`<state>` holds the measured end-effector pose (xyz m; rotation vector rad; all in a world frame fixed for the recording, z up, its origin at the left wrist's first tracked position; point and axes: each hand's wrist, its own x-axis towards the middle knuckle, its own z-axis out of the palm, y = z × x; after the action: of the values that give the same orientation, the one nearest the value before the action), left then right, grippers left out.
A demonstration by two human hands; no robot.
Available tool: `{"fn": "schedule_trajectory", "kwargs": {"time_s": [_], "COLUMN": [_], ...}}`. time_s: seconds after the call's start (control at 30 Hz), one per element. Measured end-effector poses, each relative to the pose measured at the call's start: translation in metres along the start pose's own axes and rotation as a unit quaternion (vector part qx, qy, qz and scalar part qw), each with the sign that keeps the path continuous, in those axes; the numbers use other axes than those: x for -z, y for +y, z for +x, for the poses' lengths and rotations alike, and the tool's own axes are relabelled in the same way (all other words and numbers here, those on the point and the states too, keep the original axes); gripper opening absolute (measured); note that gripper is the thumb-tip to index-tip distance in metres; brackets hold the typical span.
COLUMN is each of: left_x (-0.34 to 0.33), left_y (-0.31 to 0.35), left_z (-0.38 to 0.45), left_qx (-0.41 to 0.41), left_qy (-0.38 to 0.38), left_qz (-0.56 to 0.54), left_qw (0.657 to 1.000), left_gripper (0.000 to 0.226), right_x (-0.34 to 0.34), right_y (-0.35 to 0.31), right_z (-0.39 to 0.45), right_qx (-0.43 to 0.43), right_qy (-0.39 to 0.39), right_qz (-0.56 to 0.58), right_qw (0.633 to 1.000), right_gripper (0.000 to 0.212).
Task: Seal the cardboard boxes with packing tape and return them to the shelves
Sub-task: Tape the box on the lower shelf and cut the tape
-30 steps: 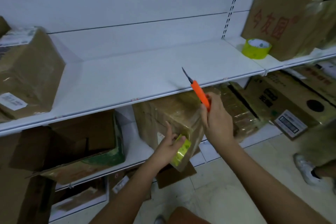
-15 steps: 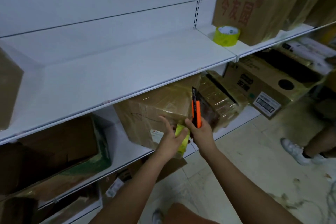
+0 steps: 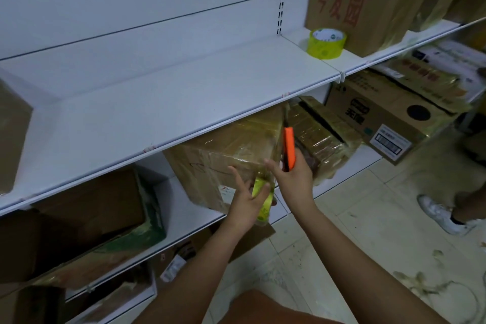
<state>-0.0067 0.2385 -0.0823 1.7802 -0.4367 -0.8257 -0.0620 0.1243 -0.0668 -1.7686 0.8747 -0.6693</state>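
A taped cardboard box [image 3: 226,160] sits on the lower white shelf, its near corner sticking out over the edge. My left hand [image 3: 247,202] holds a yellow-green tape roll [image 3: 263,202] against that corner, fingers spread on the box side. My right hand [image 3: 292,179] grips an orange utility knife [image 3: 289,147] upright, its blade up beside the box's right edge. A second yellow tape roll [image 3: 326,43] stands on the upper shelf [image 3: 157,102].
A large printed carton [image 3: 355,2] stands beside the spare roll. More taped boxes [image 3: 323,134] and a carton with a round hole [image 3: 389,116] fill the lower shelf to the right. An open box [image 3: 86,218] lies lower left. Another person's white shoe [image 3: 439,212] is on the tiled floor.
My right hand lowered the knife from above the shelf edge to the box corner and turned it upright. My view swung left and closer. The left hand kept the tape roll on the box.
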Motion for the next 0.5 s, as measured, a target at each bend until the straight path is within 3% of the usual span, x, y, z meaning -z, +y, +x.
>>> {"fn": "schedule_trajectory", "kwargs": {"time_s": [0.17, 0.27, 0.37, 0.5], "left_x": [0.002, 0.002, 0.003, 0.012], "left_y": [-0.011, -0.014, -0.011, -0.042], "left_z": [-0.004, -0.009, -0.005, 0.022], "left_qx": [0.013, 0.046, 0.067, 0.069], "left_qy": [0.075, 0.100, 0.046, 0.051], "left_qz": [-0.044, -0.032, -0.045, 0.038], "left_qw": [0.996, 0.993, 0.996, 0.996], "left_gripper": [0.090, 0.052, 0.013, 0.033], "right_x": [-0.004, 0.000, -0.001, 0.013], "right_y": [-0.007, -0.006, -0.008, -0.019], "right_z": [0.020, 0.022, 0.020, 0.004], "right_qx": [0.116, 0.141, 0.133, 0.148], "right_qy": [-0.090, -0.107, -0.119, -0.131], "right_qz": [-0.225, -0.267, -0.271, -0.301], "right_qw": [0.963, 0.947, 0.946, 0.933], "right_gripper": [0.036, 0.037, 0.041, 0.049]}}
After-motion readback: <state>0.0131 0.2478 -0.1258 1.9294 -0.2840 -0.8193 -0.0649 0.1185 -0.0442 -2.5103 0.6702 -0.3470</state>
